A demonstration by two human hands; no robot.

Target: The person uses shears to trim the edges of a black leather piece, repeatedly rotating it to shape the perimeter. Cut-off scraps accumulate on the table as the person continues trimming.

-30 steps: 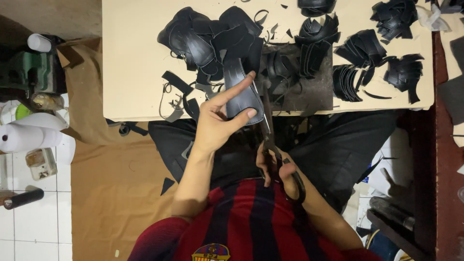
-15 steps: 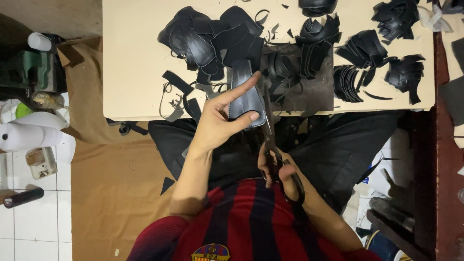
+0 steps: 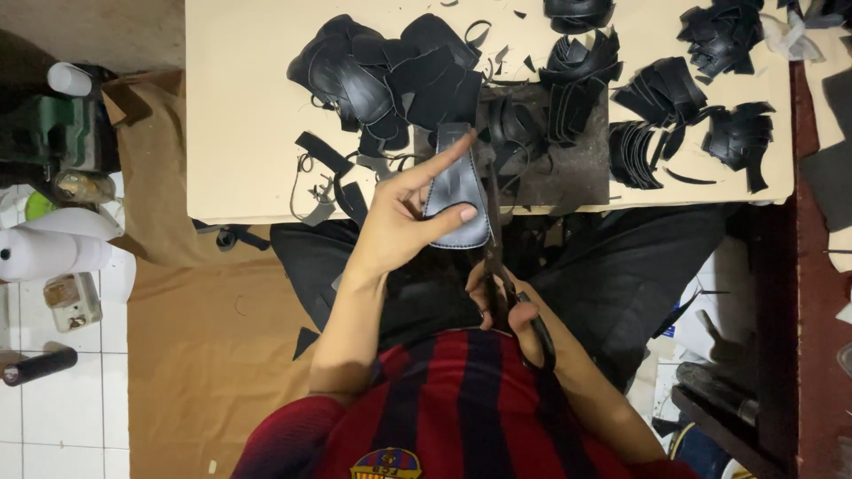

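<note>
My left hand (image 3: 399,217) holds a long, dark grey leather piece (image 3: 459,191) upright over my lap, thumb across its lower part and index finger stretched up its left edge. My right hand (image 3: 506,306) grips the black handles of a pair of scissors (image 3: 501,266), whose blades run up along the right edge of the leather piece. Both hands hover just in front of the near edge of the cream table (image 3: 240,133).
Piles of black cut leather pieces (image 3: 390,75) and curved strips (image 3: 661,102) cover the table, with a dark cutting block (image 3: 568,173) in the middle. Brown paper (image 3: 204,346) covers the floor at left, beside white rolls (image 3: 44,253) and a green machine (image 3: 53,137).
The leather piece has turned more upright in my left hand, and the scissors have worked further up along its right edge. My right hand has stayed in place.
</note>
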